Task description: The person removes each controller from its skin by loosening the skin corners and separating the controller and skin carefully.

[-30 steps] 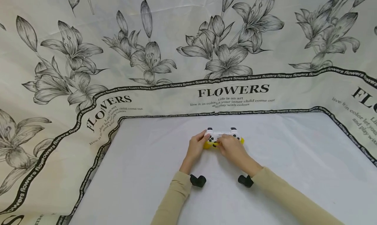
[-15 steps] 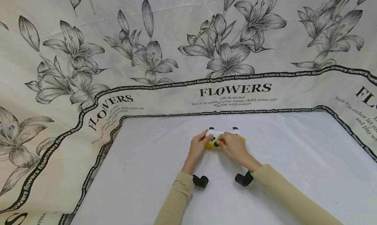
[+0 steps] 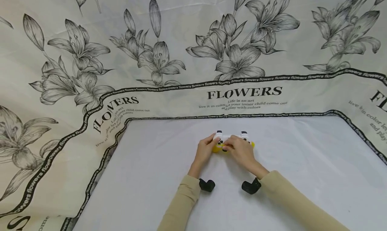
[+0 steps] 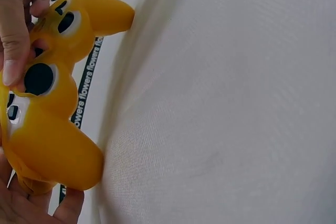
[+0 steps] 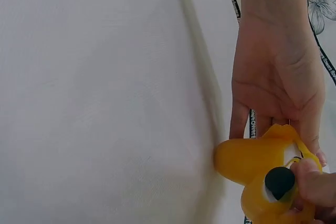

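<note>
A white game controller (image 3: pixel 219 135) with black sticks and triggers sits partly inside a yellow silicone cover (image 3: pixel 216 149). My left hand (image 3: pixel 204 153) grips the controller's left end through the cover. With thumb and finger, my right hand (image 3: pixel 243 153) pinches the cover's edge near the middle of the controller. In the left wrist view, a black thumbstick (image 4: pixel 39 79) pokes through a hole in the cover, and some white shell shows beside it. The right wrist view has the left palm behind the cover (image 5: pixel 248 158) and my right thumb (image 5: pixel 315 182) pressing near the stick.
White cloth (image 3: pixel 151 164) covers the table. Behind it hangs a flower-printed fabric (image 3: pixel 169 100) with dark lettered borders. Black wrist mounts (image 3: pixel 207 185) sit at both wrists, just beyond the beige sleeves (image 3: pixel 181 200).
My right fingers have shifted a little along the cover's edge at the controller's middle. The left hand keeps its grip. The whole scene has drifted slightly rightward in the head view.
</note>
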Motion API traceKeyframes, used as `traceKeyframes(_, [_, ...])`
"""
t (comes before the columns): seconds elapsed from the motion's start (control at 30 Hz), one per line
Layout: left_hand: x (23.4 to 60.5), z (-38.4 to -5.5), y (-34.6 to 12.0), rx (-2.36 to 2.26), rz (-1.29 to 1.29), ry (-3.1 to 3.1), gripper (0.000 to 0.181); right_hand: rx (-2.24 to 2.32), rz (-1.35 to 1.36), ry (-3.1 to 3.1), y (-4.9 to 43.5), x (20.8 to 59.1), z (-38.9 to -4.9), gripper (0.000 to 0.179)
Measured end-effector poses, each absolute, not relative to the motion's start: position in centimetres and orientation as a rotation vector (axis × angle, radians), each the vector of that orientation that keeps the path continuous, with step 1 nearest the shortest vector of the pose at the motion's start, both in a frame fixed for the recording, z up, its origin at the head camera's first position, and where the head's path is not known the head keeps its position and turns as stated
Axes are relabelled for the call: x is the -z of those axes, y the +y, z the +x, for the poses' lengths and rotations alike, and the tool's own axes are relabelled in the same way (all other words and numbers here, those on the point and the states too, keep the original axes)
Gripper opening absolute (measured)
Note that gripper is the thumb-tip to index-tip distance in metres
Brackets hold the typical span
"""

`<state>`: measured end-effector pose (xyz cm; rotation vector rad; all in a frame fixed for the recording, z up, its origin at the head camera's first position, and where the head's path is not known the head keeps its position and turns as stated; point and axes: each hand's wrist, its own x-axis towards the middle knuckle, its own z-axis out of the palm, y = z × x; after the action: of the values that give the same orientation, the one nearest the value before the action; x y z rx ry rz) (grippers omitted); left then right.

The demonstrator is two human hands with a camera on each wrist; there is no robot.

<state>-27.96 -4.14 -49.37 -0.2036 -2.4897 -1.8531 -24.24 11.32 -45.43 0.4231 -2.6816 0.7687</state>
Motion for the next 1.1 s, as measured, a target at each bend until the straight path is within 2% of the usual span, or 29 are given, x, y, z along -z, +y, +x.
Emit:
traceKeyframes(0.23, [49.4,-27.9,-3.8,1.869,-0.195,-2.441,0.040,-0.745,0.598,-2.610,12.3,46.0,-24.2,0.014])
traceKeyframes(0.4, [49.5,-27.8,-3.7,1.890,-0.196,-2.432,0.042,-0.762,0.690,-2.560,13.1,46.7,-24.0,0.011])
traceKeyframes(0.7, [49.4,-27.6,-3.7,1.901,-0.202,-2.456,0.044,-0.469,0.967,-2.375,13.8,47.0,-23.6,0.016])
traceKeyframes(1.1, [49.5,-27.6,-3.8,1.857,-0.217,-2.472,0.041,-0.330,1.098,-2.397,13.5,47.2,-23.4,0.010])
